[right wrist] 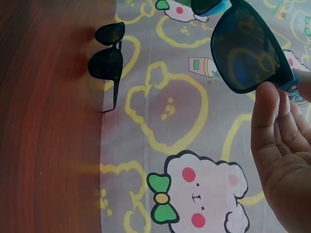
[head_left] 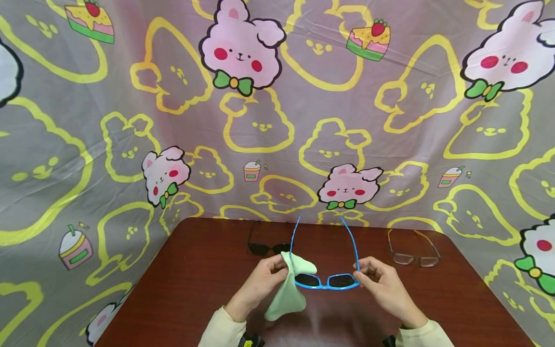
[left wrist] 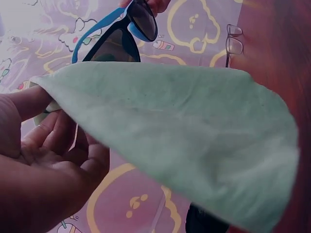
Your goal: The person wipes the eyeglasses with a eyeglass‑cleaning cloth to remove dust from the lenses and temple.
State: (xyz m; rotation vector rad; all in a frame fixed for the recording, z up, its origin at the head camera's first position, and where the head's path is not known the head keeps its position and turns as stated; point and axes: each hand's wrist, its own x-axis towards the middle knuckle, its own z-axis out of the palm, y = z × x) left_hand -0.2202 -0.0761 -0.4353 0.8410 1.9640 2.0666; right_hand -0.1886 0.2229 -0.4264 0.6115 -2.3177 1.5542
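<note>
Blue-framed sunglasses (head_left: 324, 287) with dark lenses are held up above the table, both temples unfolded and pointing away. My right hand (head_left: 383, 284) pinches them at the right hinge corner; the right wrist view shows thumb and fingers on that corner of the sunglasses (right wrist: 245, 48). A pale green cloth (head_left: 288, 296) hangs from my left hand (head_left: 261, 284), which pinches it beside the left end of the frame. In the left wrist view the cloth (left wrist: 184, 131) spreads wide and covers the lower part of the sunglasses (left wrist: 114, 43). Whether the left fingers also grip the temple is hidden by cloth.
Black sunglasses (head_left: 269, 248) lie at the back of the dark red wooden table (head_left: 173, 289). Clear-lensed glasses (head_left: 415, 260) with brownish temples rest at the back right. A patterned curtain (head_left: 269, 120) stands behind and on both sides of the table.
</note>
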